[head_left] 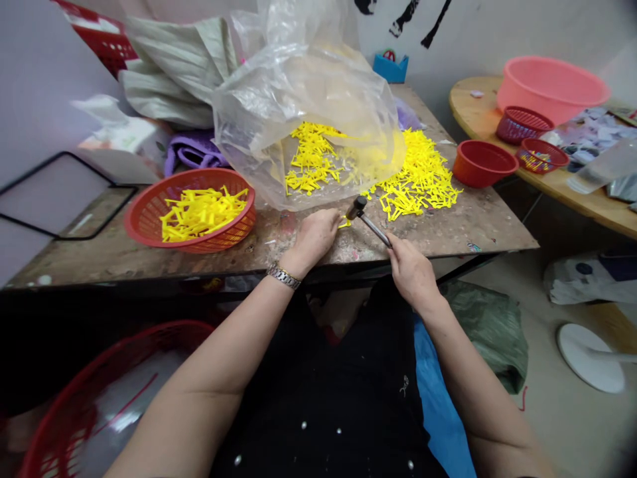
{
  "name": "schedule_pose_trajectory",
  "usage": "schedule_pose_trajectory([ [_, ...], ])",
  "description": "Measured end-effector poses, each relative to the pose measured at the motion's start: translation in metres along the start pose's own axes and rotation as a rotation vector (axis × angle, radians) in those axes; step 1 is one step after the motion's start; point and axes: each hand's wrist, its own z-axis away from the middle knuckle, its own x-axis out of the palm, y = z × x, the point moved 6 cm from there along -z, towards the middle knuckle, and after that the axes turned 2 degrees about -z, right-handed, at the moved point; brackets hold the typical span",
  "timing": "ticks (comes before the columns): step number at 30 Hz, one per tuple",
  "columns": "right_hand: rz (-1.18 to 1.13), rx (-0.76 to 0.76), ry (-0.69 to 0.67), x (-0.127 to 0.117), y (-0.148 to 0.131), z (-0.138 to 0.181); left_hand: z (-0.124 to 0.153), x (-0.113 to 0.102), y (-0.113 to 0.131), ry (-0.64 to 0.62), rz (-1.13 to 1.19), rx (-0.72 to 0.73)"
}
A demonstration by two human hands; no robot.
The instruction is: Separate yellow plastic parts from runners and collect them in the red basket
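Observation:
My right hand (412, 269) is closed round the handle of a small hammer (373, 229), its dark head just above the tabletop. Close to that head, my left hand (318, 234) pinches a small yellow plastic piece (345, 222) against the worn table (269, 255). A loose pile of yellow pieces (421, 176) lies behind the hammer. More of them (312, 159) spread out in the mouth of a large clear plastic bag (279, 86). To the left, an orange-red basket (239, 232) holds a heap of the same pieces.
A red bowl (484, 166) stands at the table's right edge. Beyond it, a round wooden table (468, 99) bears a pink basin (550, 83) and small baskets. A black wire frame (99, 174) and tissue pack (124, 146) are at left; a red basket (54, 415) sits below.

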Motion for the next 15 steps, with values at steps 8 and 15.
schedule_pose_trajectory([
  [8,-0.094,-0.069,0.151,-0.021,-0.007,-0.001,0.0,0.002,-0.002,-0.004,0.0,0.0],
  [15,0.014,-0.018,0.072,-0.006,-0.005,-0.005,-0.001,0.003,-0.002,-0.003,0.003,0.02],
])
